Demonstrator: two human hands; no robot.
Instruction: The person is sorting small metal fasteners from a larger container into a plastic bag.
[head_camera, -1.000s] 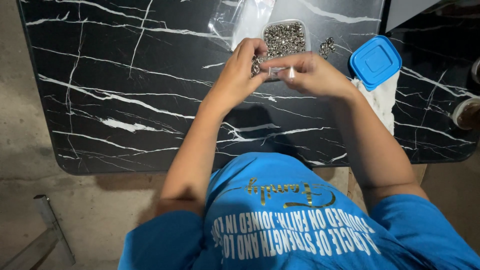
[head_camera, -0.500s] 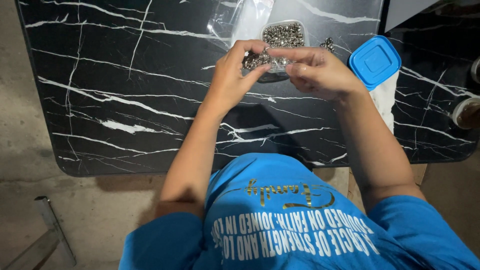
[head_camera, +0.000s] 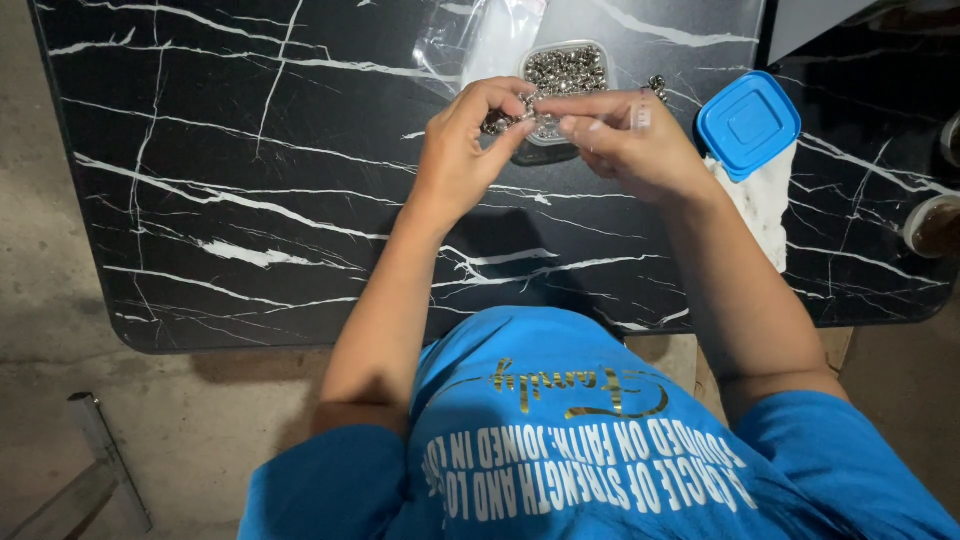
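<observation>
My left hand (head_camera: 468, 148) and my right hand (head_camera: 632, 140) meet over the black marbled table (head_camera: 250, 200), fingertips pinched together on a small silver metal piece (head_camera: 527, 106). Just beyond the fingers stands a clear plastic container (head_camera: 566, 72) filled with several small silver metal parts. A few loose silver parts (head_camera: 657, 86) lie beside it, by my right hand. What exactly sits between the fingertips is too small to make out.
A blue square lid (head_camera: 748, 122) rests on a white cloth (head_camera: 765, 205) right of my right hand. A clear plastic bag (head_camera: 480, 40) lies behind the container. A round jar (head_camera: 935, 225) sits at the table's right edge. Concrete floor lies left and below.
Both hands have moved slightly away from me, closer to the container, and the fingertips have shifted on the small silver piece.
</observation>
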